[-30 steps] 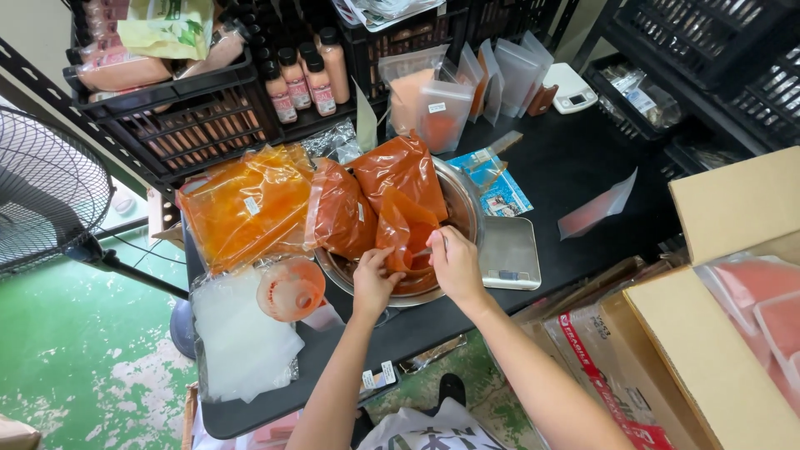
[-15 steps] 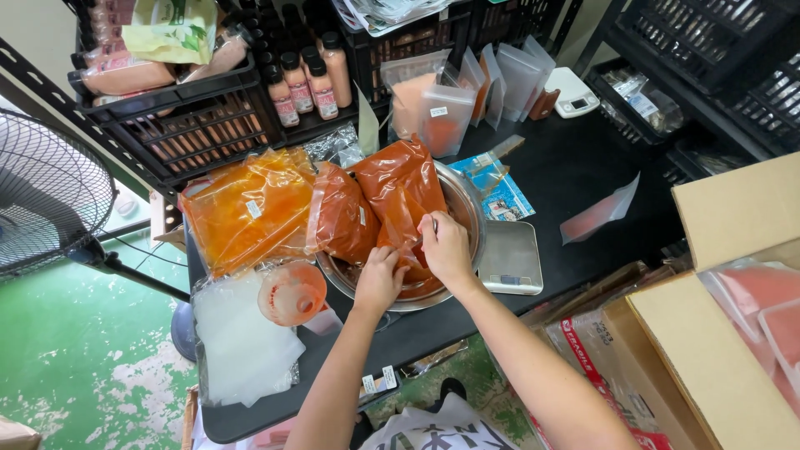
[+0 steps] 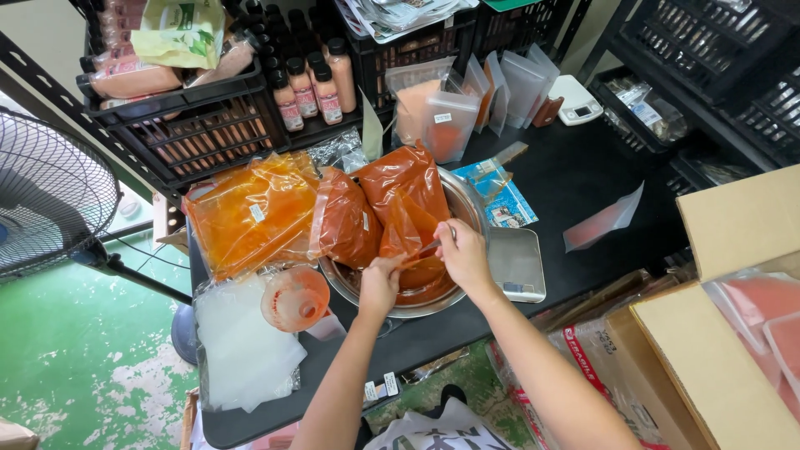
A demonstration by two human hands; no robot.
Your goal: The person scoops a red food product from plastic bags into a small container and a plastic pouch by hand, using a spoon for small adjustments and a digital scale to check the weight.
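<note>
Pouch [image 3: 406, 236] now pinched closer by both hands.

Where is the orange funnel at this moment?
In the head view, the orange funnel lies on the black table, left of the metal bowl, partly on the stack of clear bags, near the left hand.

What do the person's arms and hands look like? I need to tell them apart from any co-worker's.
Both forearms are bare as far as the frame shows, with no sleeves visible. The left hand and right hand wear no gloves. No watch, bracelet or ring can be made out. No other person's hands are in view.
</note>
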